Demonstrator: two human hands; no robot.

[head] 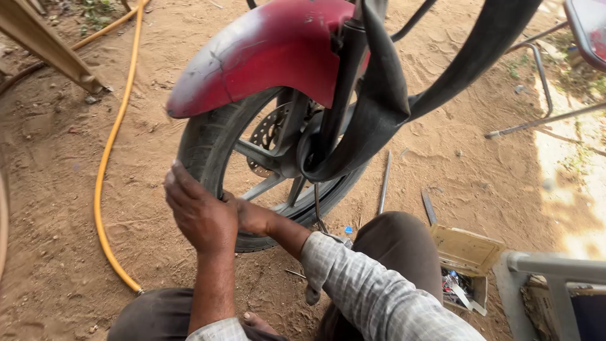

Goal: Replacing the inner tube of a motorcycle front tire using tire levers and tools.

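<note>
A motorcycle front wheel [208, 145] with a black tyre stands under a red mudguard [271, 50]. A black inner tube [385, 101] hangs loose over the fork and drapes out of the wheel. My left hand [199, 211] presses flat on the tyre's lower left sidewall, fingers spread over the rubber. My right hand [249, 215] lies just behind it, reaching in at the rim edge; its fingers are partly hidden by my left hand and the tyre. A brake disc [268, 132] shows between the spokes.
A yellow hose [107, 158] snakes across the sandy ground at left. Two metal tyre levers [385, 183] lie on the dirt beyond my knee. A small open box of bits [464, 265] sits at right, beside a grey metal frame [555, 271].
</note>
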